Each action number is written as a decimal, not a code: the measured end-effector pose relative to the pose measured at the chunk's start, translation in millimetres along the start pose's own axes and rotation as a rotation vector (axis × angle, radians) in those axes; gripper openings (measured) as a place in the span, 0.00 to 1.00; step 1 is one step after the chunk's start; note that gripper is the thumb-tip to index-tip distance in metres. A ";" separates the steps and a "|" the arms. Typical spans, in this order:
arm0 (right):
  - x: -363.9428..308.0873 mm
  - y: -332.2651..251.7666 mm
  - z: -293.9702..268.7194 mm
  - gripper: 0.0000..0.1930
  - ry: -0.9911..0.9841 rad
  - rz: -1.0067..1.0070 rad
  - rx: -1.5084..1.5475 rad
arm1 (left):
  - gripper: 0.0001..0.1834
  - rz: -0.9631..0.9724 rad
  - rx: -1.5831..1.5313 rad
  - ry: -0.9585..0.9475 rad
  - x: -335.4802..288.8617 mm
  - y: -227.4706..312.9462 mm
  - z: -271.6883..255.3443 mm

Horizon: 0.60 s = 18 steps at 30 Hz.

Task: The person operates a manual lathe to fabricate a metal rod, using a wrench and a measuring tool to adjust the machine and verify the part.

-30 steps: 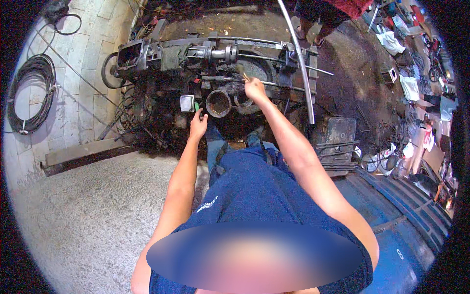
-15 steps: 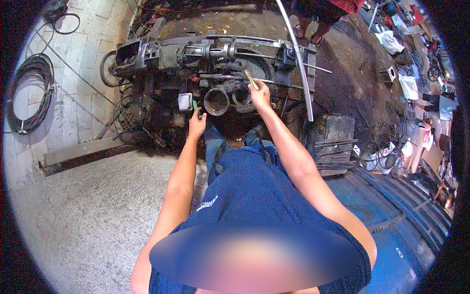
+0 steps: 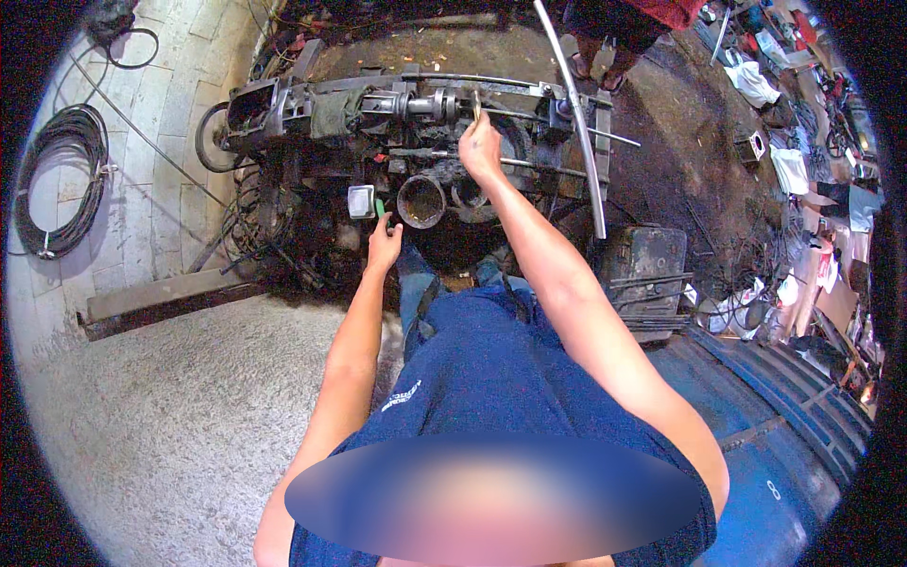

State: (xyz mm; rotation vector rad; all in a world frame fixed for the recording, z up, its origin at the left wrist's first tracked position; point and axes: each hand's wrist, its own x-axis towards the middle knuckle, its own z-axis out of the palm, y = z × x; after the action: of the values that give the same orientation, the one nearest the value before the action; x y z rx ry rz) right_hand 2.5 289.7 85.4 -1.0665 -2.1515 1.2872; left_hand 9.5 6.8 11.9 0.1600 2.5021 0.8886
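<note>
My right hand (image 3: 480, 149) is closed around a small brush (image 3: 477, 106) with a pale handle. The brush's far end is at the metal shaft (image 3: 436, 106) of a long, grimy machine. Lower and to the left, my left hand (image 3: 384, 244) has its fingers closed at a slim green piece (image 3: 381, 208), whose kind I cannot make out. Beside it is a square, white-topped container (image 3: 361, 201). Between my hands, a round open pot (image 3: 421, 201) holds brownish contents, with a second round pot (image 3: 470, 192) at its right.
A long metal bar (image 3: 578, 123) slants past the machine's right end. Another person's legs (image 3: 619, 61) are beyond it. A dark metal box with rods (image 3: 647, 269) stands at right, near a blue panel (image 3: 756, 416). Coiled black hose (image 3: 66, 180) lies at left.
My right hand has moved away from me and slightly left, carrying the brush from above the right pot up to the shaft. My left hand has barely moved.
</note>
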 end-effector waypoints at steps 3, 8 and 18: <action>-11.8 4.2 -4.6 0.17 -0.259 0.065 -0.228 | 0.25 -0.008 -0.007 -0.008 2.1 -1.8 -0.8; -35.6 9.5 -36.4 0.16 -0.409 0.090 -0.288 | 0.25 -0.028 -0.054 -0.050 0.7 -2.1 -3.4; 61.6 -13.9 -151.6 0.13 -0.130 -0.813 -0.713 | 0.27 0.066 -0.021 0.036 -1.1 -4.5 0.4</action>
State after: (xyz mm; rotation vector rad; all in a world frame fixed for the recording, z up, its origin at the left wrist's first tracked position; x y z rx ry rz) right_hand 60.8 418.4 169.3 -0.1994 -2.7680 0.2180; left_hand 10.9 3.2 9.3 0.2224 2.5324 0.9523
